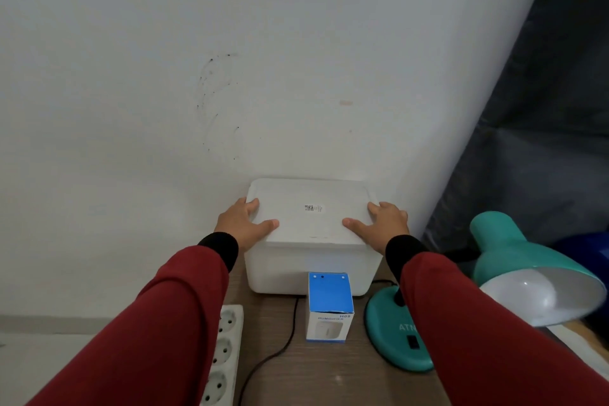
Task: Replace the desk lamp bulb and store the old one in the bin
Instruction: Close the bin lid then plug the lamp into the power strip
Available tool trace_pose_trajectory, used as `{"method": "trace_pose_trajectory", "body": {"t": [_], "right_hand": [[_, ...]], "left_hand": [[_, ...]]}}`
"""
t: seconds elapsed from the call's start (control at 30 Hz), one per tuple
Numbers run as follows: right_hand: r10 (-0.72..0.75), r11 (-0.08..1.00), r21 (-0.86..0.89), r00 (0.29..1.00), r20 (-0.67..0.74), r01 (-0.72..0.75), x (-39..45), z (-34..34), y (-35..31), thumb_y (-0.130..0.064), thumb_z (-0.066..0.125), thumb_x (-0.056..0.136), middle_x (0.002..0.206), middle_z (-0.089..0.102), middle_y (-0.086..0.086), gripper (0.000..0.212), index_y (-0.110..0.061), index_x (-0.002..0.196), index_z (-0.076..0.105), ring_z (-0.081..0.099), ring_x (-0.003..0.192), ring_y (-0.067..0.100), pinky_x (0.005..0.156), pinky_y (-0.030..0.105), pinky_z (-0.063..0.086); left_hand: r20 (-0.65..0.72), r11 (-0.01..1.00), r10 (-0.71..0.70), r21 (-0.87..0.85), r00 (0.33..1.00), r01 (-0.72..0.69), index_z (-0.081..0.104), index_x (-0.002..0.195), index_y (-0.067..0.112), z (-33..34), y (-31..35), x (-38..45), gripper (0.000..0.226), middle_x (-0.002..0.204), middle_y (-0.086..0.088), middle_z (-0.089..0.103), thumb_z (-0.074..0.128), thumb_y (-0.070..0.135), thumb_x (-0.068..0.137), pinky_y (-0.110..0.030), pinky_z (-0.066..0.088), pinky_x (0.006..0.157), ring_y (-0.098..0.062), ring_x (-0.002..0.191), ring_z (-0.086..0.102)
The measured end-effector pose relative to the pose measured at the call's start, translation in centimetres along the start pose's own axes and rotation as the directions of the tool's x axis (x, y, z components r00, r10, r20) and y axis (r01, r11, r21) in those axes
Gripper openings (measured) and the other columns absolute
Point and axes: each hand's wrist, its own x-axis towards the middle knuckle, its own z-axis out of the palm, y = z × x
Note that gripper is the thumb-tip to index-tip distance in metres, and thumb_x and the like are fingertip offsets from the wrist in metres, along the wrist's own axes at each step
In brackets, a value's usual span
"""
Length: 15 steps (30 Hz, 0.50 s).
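A white lidded bin stands against the wall at the back of the wooden desk. My left hand grips the left edge of its lid, thumb on top. My right hand grips the lid's right edge the same way. The lid lies flat on the bin. A teal desk lamp stands to the right, its shade tilted toward me with a white bulb screwed in. Its round base sits partly behind my right sleeve.
A small blue and white box stands right in front of the bin. A white power strip lies along the desk's left edge, with a black cable running beside it. A dark curtain hangs at the right.
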Motion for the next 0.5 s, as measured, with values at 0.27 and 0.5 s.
{"method": "trace_pose_trajectory", "body": {"t": [0.27,0.5], "right_hand": [[0.006,0.998,-0.061,0.999,0.046,-0.003,0.5,0.5,0.2,-0.057,0.047,0.088,0.154,0.022,0.014,0.074,-0.009,0.143,0.034,0.017,0.142,0.031,0.114,0.038,0.023],[0.048,0.940,-0.342,0.991,0.125,-0.003,0.4,-0.7,-1.9,-0.049,0.038,0.094,0.143,0.039,0.015,0.062,-0.002,0.134,0.043,0.037,0.131,0.031,0.104,0.036,0.037]], "left_hand": [[0.075,0.987,-0.026,0.159,0.997,0.014,0.018,0.150,0.018,0.6,-0.5,0.4,0.072,0.158,-0.007,0.016,0.046,0.050,0.092,-0.033,0.020,0.116,-0.026,0.145,0.021],[0.085,0.908,-0.056,0.419,0.995,0.015,0.026,0.146,0.008,-0.1,1.0,-0.2,0.060,0.142,-0.015,0.044,0.034,0.044,0.098,-0.033,0.035,0.105,-0.030,0.131,0.041]]}}
